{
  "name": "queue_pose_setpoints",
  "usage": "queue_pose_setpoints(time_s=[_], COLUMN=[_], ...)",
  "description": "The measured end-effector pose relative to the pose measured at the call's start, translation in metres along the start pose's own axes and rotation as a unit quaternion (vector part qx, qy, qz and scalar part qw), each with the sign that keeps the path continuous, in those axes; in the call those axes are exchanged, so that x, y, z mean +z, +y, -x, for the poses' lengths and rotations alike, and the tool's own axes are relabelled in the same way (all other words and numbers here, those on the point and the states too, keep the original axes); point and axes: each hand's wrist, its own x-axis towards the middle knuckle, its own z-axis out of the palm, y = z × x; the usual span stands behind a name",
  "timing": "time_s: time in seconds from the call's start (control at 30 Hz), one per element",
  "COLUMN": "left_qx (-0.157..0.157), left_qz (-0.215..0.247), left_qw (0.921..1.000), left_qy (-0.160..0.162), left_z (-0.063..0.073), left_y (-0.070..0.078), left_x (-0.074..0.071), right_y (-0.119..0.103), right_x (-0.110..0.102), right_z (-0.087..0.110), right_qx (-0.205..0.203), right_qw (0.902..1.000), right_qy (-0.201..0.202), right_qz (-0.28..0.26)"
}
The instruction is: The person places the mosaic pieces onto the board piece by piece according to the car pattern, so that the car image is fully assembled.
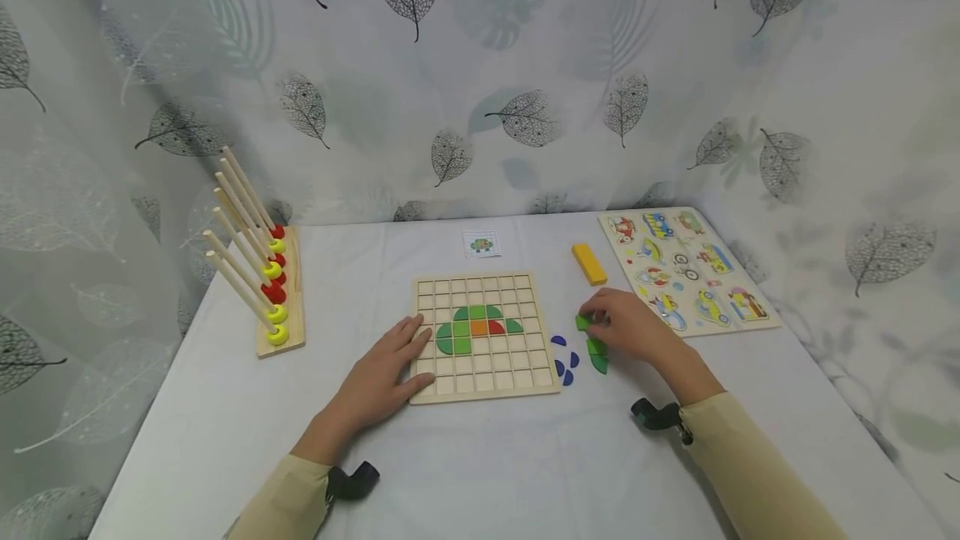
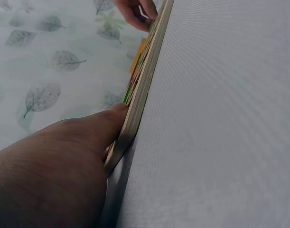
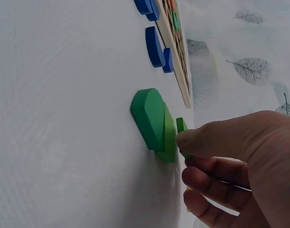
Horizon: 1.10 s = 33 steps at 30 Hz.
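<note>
One square wooden grid board (image 1: 484, 337) lies flat on the white table (image 1: 480, 457); its cells hold about eight coloured tiles, mostly green with one orange and one red. The left hand (image 1: 382, 377) rests on the board's left edge, fingers straight and spread, thumb against the rim in the left wrist view. The right hand (image 1: 628, 325) sits just right of the board, thumb and fingertips pinching one small green tile (image 1: 583, 322); two more green curved tiles (image 1: 597, 355) lie on the table touching each other just beside that hand. Four blue curved tiles (image 1: 565, 362) lie between them and the board. Farther back are one yellow wooden block (image 1: 589, 263), one small picture card (image 1: 482, 243), one vehicle puzzle board (image 1: 686, 270); one wooden peg rack (image 1: 273, 290) with six rods stands at left.
</note>
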Motion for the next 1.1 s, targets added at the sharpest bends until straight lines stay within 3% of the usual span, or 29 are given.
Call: queue_pose_setpoints(time_s=[0.5,1.1], left_qx=[0.001,-0.003], left_qz=[0.002,0.003], left_qw=[1.0000,1.0000], left_qy=[0.004,-0.006], left_z=[-0.001,0.001], left_y=[0.000,0.000], left_x=[-0.002,0.000], right_y=[-0.024,-0.050], right_x=[-0.012,-0.010], right_z=[0.004,-0.001], right_qx=[-0.020,-0.079], right_qw=[0.9993,0.9955], right_qy=[0.033,0.052], right_qz=[-0.001,0.010])
